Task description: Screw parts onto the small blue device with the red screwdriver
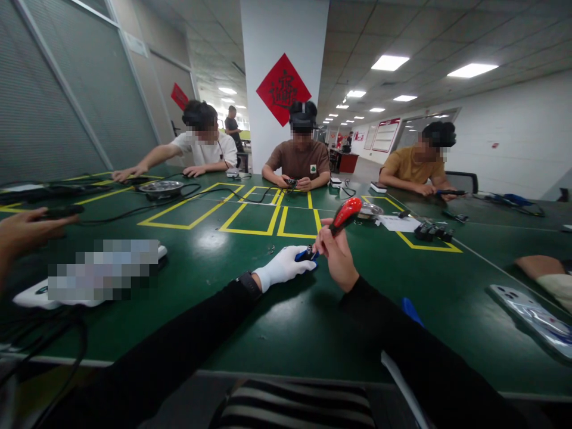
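Note:
My left hand (280,267), in a white glove, is closed around a small blue and black part (305,255) just above the green table. My right hand (339,257) is bare and grips a screwdriver (347,214) with a red and black handle. The handle leans up and to the right, and its lower end points down at the part. The screwdriver's tip is too small to tell whether it touches the part. A few tiny metal pieces, perhaps screws (271,249), lie on the table beyond my gloved hand.
Yellow tape (250,231) marks rectangles on the green table (201,333). Black parts (433,231) and white paper (397,223) lie right of centre. A metal bowl (161,189) stands far left. A phone (531,316) lies at right, a blue object (412,311) nearer. Co-workers sit around; one hand (22,232) reaches in left.

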A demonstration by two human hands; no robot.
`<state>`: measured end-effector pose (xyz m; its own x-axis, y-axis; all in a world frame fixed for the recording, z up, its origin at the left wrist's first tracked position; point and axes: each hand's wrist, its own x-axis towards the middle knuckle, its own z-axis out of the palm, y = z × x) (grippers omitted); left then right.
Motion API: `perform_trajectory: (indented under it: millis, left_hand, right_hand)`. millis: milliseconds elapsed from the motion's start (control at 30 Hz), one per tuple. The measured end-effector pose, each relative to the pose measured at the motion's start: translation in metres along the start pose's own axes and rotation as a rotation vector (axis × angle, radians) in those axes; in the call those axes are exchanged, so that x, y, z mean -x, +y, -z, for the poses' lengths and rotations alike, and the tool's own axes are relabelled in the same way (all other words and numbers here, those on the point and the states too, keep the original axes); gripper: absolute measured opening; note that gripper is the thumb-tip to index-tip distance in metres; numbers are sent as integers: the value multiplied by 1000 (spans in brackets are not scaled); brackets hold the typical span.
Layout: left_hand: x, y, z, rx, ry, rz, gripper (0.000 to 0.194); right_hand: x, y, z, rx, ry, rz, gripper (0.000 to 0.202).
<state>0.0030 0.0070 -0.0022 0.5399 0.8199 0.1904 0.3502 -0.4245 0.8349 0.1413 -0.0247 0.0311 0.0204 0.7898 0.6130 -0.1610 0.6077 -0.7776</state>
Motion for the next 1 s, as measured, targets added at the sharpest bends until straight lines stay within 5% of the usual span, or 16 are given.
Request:
perform_trajectory:
  millis: [200,500,767,1000]
  left_hand:
    - [2,4,2,-29,-16,-20,33]
    - [0,0,1,-28,-5,-18,33]
    - [-2,-4,1,-24,-18,2,36]
    - [-1,-4,1,-12,-32,22,38]
  right_hand:
    - [-6,-5,8,63,56,37,22]
    - [-3,1,5,-187,58,6,10]
    - [0,-6,7,188,170,153,22]
    - [1,-5,1,-136,119,50,13]
